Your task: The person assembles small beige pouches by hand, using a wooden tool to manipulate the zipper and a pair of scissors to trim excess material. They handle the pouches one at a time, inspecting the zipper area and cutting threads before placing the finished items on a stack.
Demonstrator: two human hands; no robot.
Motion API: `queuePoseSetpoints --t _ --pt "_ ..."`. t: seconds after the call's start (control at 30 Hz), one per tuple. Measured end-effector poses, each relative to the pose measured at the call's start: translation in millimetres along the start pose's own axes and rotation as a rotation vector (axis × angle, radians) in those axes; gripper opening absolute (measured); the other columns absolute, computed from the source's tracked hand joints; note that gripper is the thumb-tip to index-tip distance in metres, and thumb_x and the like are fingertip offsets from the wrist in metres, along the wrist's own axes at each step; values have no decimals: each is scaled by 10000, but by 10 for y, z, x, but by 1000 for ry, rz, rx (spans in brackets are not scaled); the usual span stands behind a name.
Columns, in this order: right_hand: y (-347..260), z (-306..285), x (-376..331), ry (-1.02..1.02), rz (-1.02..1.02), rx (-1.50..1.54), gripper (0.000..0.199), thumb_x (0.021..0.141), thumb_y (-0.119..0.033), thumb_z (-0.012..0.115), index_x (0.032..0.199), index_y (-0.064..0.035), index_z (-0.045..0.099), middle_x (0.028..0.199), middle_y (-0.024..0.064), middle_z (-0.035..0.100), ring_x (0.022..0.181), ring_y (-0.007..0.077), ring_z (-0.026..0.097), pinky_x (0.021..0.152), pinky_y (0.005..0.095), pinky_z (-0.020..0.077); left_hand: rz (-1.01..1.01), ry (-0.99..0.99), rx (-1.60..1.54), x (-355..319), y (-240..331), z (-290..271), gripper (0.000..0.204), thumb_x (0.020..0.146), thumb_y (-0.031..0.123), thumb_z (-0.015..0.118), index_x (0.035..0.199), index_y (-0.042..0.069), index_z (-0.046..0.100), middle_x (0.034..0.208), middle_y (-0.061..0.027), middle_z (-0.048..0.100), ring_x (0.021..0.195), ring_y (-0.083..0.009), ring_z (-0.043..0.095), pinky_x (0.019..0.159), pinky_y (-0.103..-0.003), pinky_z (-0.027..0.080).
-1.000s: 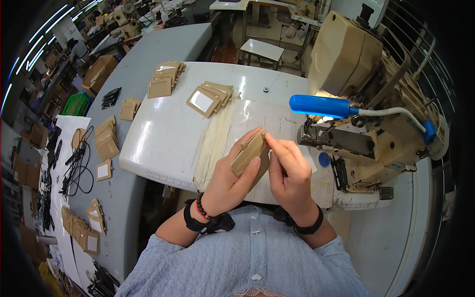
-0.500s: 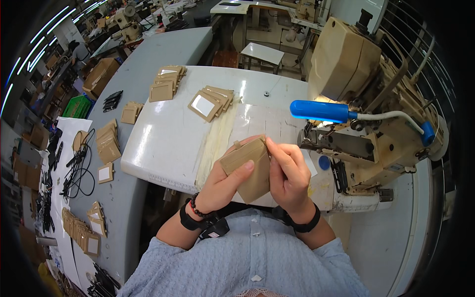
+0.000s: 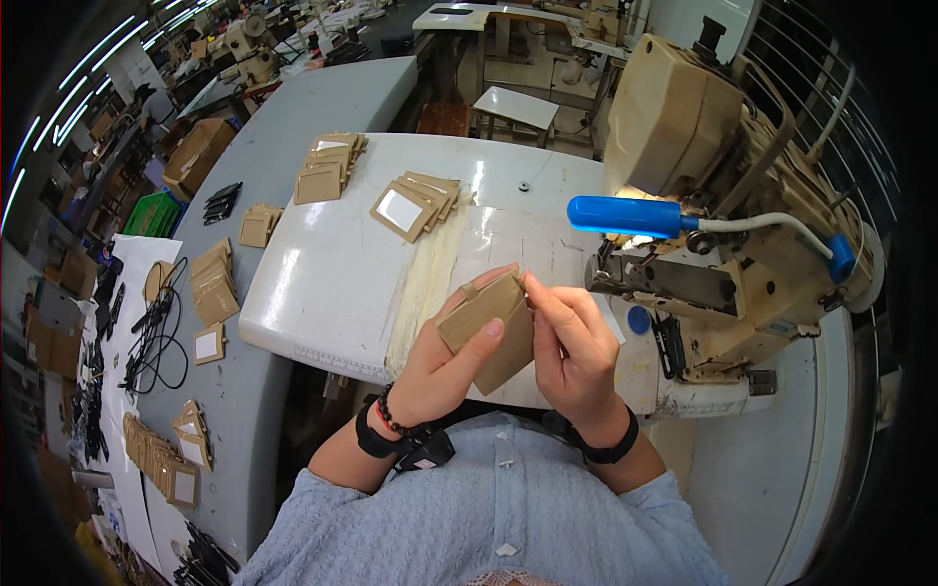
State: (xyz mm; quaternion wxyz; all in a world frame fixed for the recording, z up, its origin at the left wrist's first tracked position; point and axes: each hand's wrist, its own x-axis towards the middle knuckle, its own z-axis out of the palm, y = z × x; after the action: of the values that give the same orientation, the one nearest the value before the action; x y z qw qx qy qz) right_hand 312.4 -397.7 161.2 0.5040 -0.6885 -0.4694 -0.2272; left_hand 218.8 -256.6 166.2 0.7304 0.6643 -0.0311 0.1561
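Observation:
A tan card holder [image 3: 503,337] with a small tab at its upper edge is raised over the near edge of the white table. My left hand [image 3: 440,366] grips it from the left, thumb flat across its front and fingers behind. At its upper right corner, my right hand [image 3: 575,337] pinches with thumb and index finger. Those fingertips cover the corner, and any small thing between them is hidden. Further back on the table lie a fanned pile of tan card holders [image 3: 415,207] with a white window and another pile [image 3: 327,168].
A beige sewing machine [image 3: 674,117] with a blue lamp [image 3: 625,217] stands at the right. On the grey side table [image 3: 322,103] at the left are more stacks of card holders [image 3: 213,281], black cords [image 3: 156,327] and black straps [image 3: 223,201]. A blue disc [image 3: 638,320] lies by the machine.
The card holder has tilted slightly in my left hand, its lower end lifting a little. My right hand still pinches at the same corner. The view has shifted slightly.

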Motion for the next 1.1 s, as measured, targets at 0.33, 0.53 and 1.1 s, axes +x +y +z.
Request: queuePoseSetpoints --t 0.33,0.53,1.1 --pt "-68 -11 5 -5 34 0 318 869 63 561 1173 14 641 936 130 630 667 201 631 567 294 509 25 -1 80 -8 7 19 464 991 148 485 1420 2 385 1326 -100 518 1217 -153 489 1021 -308 393" --pt "-109 -9 16 -26 233 218 251 885 46 565 1128 34 626 903 135 612 629 163 597 524 270 473 8 -17 -2 -20 -22 -3 469 993 167 488 1418 -2 385 1309 -91 526 1202 -146 494 1014 -307 398" --pt "9 110 98 75 84 88 152 878 -128 702 855 6 636 643 69 558 491 132 531 455 251 429 -51 78 -210 19 -173 73 369 1018 231 462 1303 9 536 1202 -68 599 1065 -116 561 914 -273 458"
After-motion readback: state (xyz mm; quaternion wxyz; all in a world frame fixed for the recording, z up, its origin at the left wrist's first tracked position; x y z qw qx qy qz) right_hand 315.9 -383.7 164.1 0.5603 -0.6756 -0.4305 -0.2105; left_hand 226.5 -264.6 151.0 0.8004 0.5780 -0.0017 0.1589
